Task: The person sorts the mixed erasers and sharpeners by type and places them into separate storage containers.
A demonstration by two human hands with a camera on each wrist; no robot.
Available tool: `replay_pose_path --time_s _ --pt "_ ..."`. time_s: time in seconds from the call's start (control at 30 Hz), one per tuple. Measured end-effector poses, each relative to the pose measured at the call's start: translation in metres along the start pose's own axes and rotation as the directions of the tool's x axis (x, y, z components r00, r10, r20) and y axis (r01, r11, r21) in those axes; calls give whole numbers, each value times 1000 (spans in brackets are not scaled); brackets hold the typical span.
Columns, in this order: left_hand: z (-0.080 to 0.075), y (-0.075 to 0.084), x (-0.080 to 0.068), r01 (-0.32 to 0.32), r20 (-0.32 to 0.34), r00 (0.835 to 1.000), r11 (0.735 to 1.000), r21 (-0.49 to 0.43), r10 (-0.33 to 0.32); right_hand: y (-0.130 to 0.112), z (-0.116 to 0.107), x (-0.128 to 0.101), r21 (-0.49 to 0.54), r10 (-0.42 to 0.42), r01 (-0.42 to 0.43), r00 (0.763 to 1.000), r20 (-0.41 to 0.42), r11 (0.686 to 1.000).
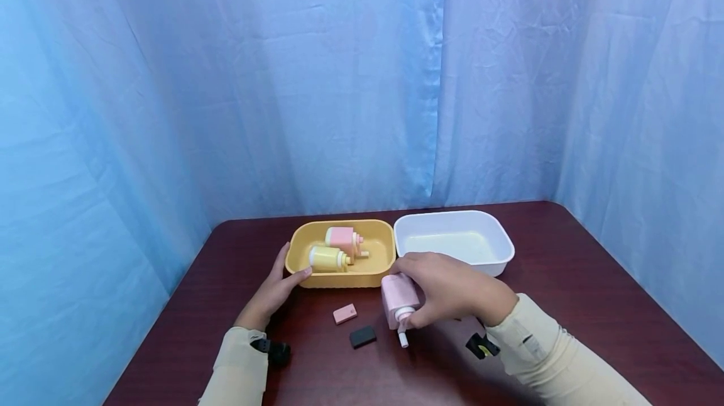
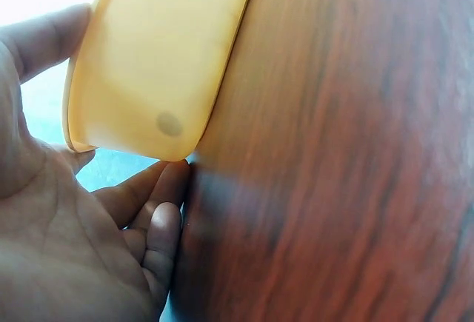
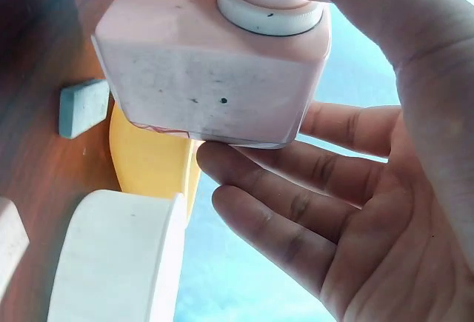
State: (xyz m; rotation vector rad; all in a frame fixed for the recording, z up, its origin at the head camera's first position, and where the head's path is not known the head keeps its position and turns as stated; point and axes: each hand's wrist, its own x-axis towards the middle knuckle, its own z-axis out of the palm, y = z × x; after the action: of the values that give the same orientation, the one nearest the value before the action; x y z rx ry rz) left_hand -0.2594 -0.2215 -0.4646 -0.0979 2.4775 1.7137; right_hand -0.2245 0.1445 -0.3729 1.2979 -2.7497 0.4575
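Note:
A yellow plastic basin (image 1: 345, 281) holds a pink pump bottle (image 1: 340, 236) and a yellow pump bottle (image 1: 325, 258), both lying on their sides. At its left end my left hand (image 1: 275, 291) grips the corner, thumb on the front side and fingers around the end wall (image 2: 148, 63). In front of the white basin (image 1: 491, 268), my right hand (image 1: 452, 283) holds a pale pink pump bottle (image 1: 398, 296) tilted, its white nozzle toward me. The right wrist view shows the thumb at the collar and fingertips at the other end of that bottle (image 3: 215, 78).
On the dark red wooden table (image 1: 317, 368) lie a small pink block (image 1: 345, 313) and a small black block (image 1: 362, 337). The two basins stand side by side near the back edge. Blue curtains (image 1: 351, 92) hang behind and on both sides.

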Motion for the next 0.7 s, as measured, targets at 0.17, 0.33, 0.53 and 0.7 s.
replay_pose_path --time_s 0.17,0.33,0.53,0.7 --pt "-1 -3 2 -25 -7 1000 1000 11 26 1 -6 6 -14 10 -10 1000 1 1000" --pt "0 -4 3 -49 -11 999 999 9 49 2 -13 12 -24 24 -24 1000 -6 999" --pt "-1 -3 0 -70 -2 998 998 1 70 4 -20 21 -46 34 -35 999 -25 998" --pt "0 -2 0 -82 -3 997 997 -9 82 6 -25 30 -52 4 -7 999 -51 999"
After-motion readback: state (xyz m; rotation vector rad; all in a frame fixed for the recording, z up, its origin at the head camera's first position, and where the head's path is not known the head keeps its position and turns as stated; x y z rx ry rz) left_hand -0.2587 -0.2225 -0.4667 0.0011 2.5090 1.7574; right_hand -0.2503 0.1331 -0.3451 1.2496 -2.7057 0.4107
